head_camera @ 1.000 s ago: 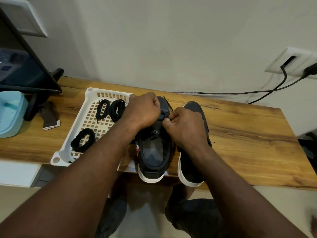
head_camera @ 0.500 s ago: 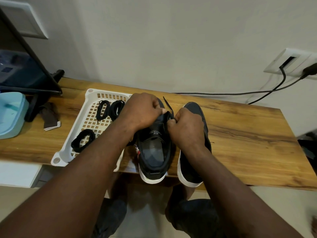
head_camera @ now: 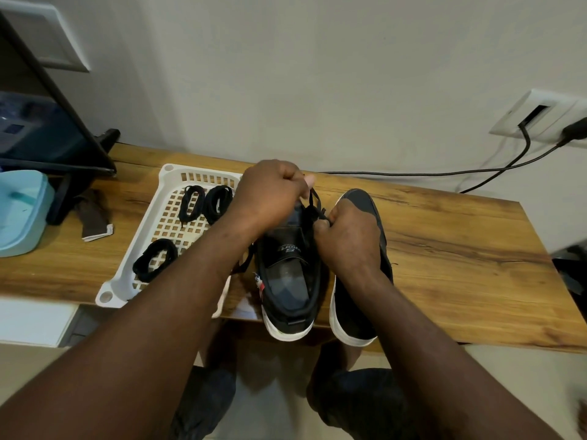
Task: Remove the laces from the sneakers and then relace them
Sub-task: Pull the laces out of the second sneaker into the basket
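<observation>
Pinches one strand of the black lace (head_camera: 314, 201) in the curled fingers of the left hand (head_camera: 270, 195), raised just above the front eyelets. Nips the other strand lower with the right hand (head_camera: 346, 246), fingertips closed on it at the tongue's edge.

Works over the nearer black sneaker (head_camera: 287, 281), upright on the wooden table (head_camera: 460, 265), toe to the wall, heel hanging past the near edge. Just beside it on the right, partly under the right wrist: second sneaker (head_camera: 365, 204), no lace visible. Left of both, in a white lattice tray (head_camera: 127, 274): three coiled black laces (head_camera: 155, 263).

Judged as lace work at the forward eyelets. Cannot tell whether drawing out or threading in.

Next move likely calls for keeping one strand taut while passing the other through the next eyelet. Needs care with tugging too, with neither hand steadying the overhanging shoe.
</observation>
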Motion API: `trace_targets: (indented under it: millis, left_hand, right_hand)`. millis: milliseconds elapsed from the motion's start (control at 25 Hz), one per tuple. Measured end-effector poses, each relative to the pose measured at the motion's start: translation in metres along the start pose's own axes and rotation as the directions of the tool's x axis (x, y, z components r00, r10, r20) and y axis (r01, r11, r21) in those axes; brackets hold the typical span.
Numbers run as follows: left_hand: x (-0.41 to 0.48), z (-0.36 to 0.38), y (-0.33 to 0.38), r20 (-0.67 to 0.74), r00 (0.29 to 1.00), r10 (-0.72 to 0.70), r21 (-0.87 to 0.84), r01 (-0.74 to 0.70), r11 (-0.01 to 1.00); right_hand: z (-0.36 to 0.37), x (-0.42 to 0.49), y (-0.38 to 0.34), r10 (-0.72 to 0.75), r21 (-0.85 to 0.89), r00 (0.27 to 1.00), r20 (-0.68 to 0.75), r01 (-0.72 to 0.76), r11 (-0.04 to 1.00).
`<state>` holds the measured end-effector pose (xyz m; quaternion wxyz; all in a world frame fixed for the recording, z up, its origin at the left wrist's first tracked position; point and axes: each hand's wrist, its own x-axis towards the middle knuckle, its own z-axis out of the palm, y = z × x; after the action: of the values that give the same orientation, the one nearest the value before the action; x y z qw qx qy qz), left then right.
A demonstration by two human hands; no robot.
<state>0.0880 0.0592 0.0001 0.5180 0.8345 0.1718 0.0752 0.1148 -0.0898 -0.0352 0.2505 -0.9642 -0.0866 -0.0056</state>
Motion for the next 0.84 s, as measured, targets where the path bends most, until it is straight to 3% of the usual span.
trace_targets:
  millis: [80,120,160,200,280,360,440,520,600,640,680,720,760,800,840]
  left_hand:
    - [-0.004,-0.008,0.008,-0.043,0.995,-0.087,-0.447,0.059,0.893]
    - [-0.005,-0.014,0.011,-0.067,0.993,-0.097,-0.476,0.054,0.878]
    - [-0.003,-0.019,0.011,-0.093,0.993,-0.073,-0.359,0.035,0.933]
    - [-0.001,-0.023,0.009,-0.077,0.996,-0.038,-0.12,0.028,0.992]
    - [-0.004,-0.024,0.007,0.081,0.996,-0.048,0.386,0.013,0.922]
    - [-0.008,-0.02,0.007,0.159,0.982,-0.104,0.523,0.006,0.852]
    - [-0.011,-0.016,0.009,0.166,0.986,-0.034,0.322,-0.021,0.947]
    - [-0.012,-0.014,0.014,0.184,0.982,0.05,-0.171,-0.018,0.985]
    - [-0.014,-0.016,0.021,0.191,0.979,0.07,-0.627,0.067,0.777]
    - [-0.014,-0.018,0.024,0.171,0.984,0.058,-0.735,0.088,0.672]
    - [-0.014,-0.019,0.026,0.122,0.992,0.024,-0.751,0.077,0.656]
    - [-0.012,-0.02,0.026,0.052,0.998,-0.019,-0.661,0.049,0.749]
    - [-0.009,-0.021,0.023,-0.026,0.999,-0.039,-0.446,0.023,0.895]
    - [-0.007,-0.019,0.019,-0.08,0.997,-0.022,-0.139,0.011,0.99]
    - [-0.008,-0.016,0.015,-0.08,0.997,0.002,0.151,0.01,0.989]
  right_hand:
    - [-0.002,0.003,0.002,0.026,-0.014,1.0,-0.002,-0.026,1.0]
    - [-0.002,0.005,0.004,0.031,-0.02,1.0,-0.002,-0.031,0.999]
    - [-0.001,0.005,0.004,0.032,-0.024,0.999,0.0,-0.032,0.999]
    - [-0.001,0.005,0.004,0.031,-0.025,1.0,0.006,-0.031,0.999]
    - [0.001,0.004,0.001,0.027,-0.019,1.0,0.015,-0.027,0.999]
    - [0.002,0.004,-0.001,0.021,-0.026,1.0,0.009,-0.021,0.999]
    - [0.002,0.003,-0.002,0.022,-0.03,1.0,0.0,-0.022,0.999]
    - [0.002,0.003,-0.001,0.021,-0.028,1.0,-0.005,-0.021,0.999]
    - [0.002,0.003,0.0,0.019,-0.024,1.0,-0.003,-0.019,1.0]
    - [0.002,0.004,0.0,0.02,-0.02,1.0,0.001,-0.02,1.0]
    - [0.003,0.004,0.0,0.021,-0.016,1.0,0.006,-0.021,1.0]
    - [0.003,0.005,0.0,0.022,-0.015,1.0,0.008,-0.022,1.0]
    - [0.003,0.005,0.001,0.022,-0.015,1.0,0.009,-0.022,1.0]
    - [0.003,0.005,0.001,0.019,-0.014,1.0,0.01,-0.019,1.0]
    - [0.002,0.004,0.001,0.015,-0.013,1.0,0.011,-0.015,1.0]
